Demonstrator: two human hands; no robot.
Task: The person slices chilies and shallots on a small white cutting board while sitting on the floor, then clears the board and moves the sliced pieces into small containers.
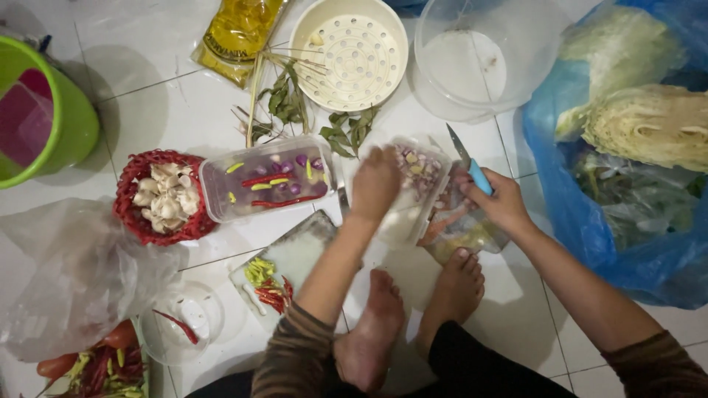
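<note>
Right hand [500, 200] gripping knife [467, 161], left hand [376, 183] over tub [413, 193]

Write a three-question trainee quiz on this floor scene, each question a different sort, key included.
1. True or false: the right hand holds a blue-handled knife.
2. Which container does the left hand reach into?
A. the red basket of mushrooms
B. the clear tub of chopped shallots
C. the green bucket
3. Fill in: the chillies lie on the cutting ____.

Key:
1. True
2. B
3. board
</note>
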